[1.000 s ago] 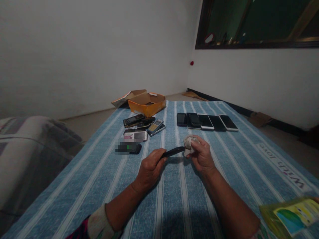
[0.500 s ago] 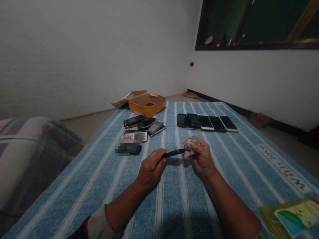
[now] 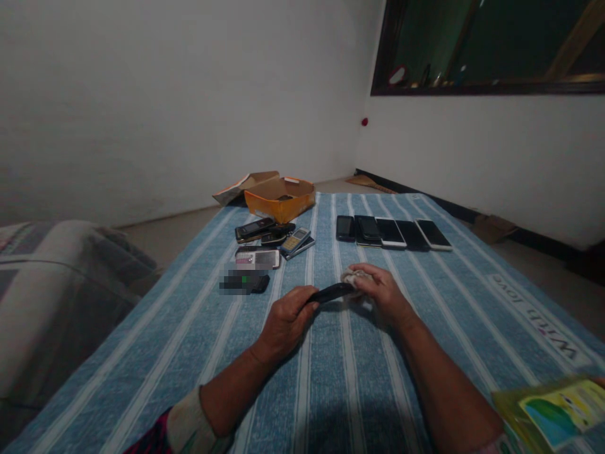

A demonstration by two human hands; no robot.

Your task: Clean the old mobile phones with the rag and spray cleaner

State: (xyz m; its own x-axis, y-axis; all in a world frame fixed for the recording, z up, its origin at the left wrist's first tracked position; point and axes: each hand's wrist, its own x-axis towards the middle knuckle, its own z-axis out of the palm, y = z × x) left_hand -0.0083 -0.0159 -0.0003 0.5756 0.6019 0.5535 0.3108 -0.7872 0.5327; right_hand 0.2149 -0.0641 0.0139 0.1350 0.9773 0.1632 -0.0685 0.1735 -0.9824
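Note:
Over the middle of the striped cloth (image 3: pixel 326 378), my left hand (image 3: pixel 288 318) grips one end of a black mobile phone (image 3: pixel 333 292), seen nearly edge-on. My right hand (image 3: pixel 387 293) is closed on a crumpled whitish cloth (image 3: pixel 355 277), which presses against the phone's other end. Beyond my left hand lies a loose pile of old mobile phones, among them a white one (image 3: pixel 259 259) and a blue-grey keypad phone (image 3: pixel 296 241). Farther off on the right, several phones lie in a row, such as a white-edged smartphone (image 3: pixel 390 232).
An open orange cardboard box (image 3: pixel 278 207) stands at the far left of the cloth. A yellow plastic packet (image 3: pixel 553 410) lies at the near right edge. Left of the cloth is a covered, bulky shape (image 3: pixel 61 302). White walls stand behind.
My right hand has turned and shifted slightly with the cloth along the phone's end. The phone is tilted a little differently, showing more of its face. My left hand keeps its grip.

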